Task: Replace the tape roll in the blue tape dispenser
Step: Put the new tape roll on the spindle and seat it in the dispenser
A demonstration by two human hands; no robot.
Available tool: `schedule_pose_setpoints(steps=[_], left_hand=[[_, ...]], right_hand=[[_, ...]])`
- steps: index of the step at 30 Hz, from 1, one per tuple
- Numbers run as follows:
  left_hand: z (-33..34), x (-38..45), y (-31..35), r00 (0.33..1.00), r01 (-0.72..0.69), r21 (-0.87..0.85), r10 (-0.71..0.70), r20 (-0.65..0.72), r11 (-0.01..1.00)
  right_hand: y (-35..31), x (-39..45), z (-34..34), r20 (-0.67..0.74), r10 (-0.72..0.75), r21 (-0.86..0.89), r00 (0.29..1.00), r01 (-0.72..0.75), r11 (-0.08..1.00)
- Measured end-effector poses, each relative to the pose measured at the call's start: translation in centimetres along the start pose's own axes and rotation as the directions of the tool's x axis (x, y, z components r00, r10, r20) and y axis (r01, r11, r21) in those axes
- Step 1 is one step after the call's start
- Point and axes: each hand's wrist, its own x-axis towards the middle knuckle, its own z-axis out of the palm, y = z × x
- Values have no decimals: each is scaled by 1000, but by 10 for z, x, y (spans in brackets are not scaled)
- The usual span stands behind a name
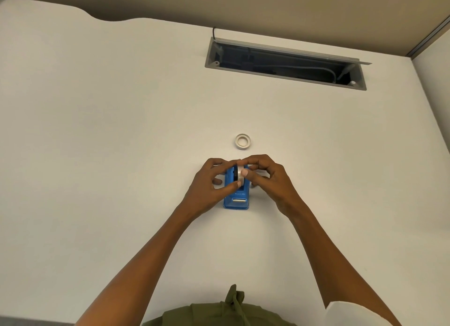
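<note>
The blue tape dispenser (236, 201) stands on the white desk, its metal cutter end toward me. A white tape roll (240, 173) on a black hub sits upright over the dispenser's cradle. My left hand (211, 185) pinches the roll from the left, thumb on its near edge. From the right, my right hand (266, 177) holds the same roll with thumb and fingertips. A second roll (242, 141), a thin whitish ring, lies flat on the desk just beyond the hands. Whether the hub rests in the cradle slots is hidden by my fingers.
An open grey cable tray (285, 62) with wires is recessed in the desk at the back. A partition wall runs behind the white desk (109, 130) and along its right side. The desk's near edge is at my waist.
</note>
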Motion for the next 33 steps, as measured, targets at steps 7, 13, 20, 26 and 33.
schedule_pose_setpoints(steps=[7, 13, 20, 26, 33], left_hand=[[-2, 0, -1, 999, -7, 12, 6, 34, 1000], [-1, -1, -5, 998, -34, 13, 33, 57, 999], [0, 0, -3, 999, -27, 16, 26, 37, 999], [-2, 1, -3, 999, -32, 15, 31, 42, 999], [-2, 1, -2, 999, -14, 10, 14, 44, 1000]], right_hand=[[-1, -1, -3, 45, -19, -102, 999, 23, 994], [-1, 0, 0, -5, -47, -88, 999, 46, 995], [-1, 2, 2, -61, -4, -58, 998, 0, 998], [-4, 0, -2, 7, -42, -154, 999, 43, 987], [-4, 3, 1, -59, -18, -136, 998, 10, 991]])
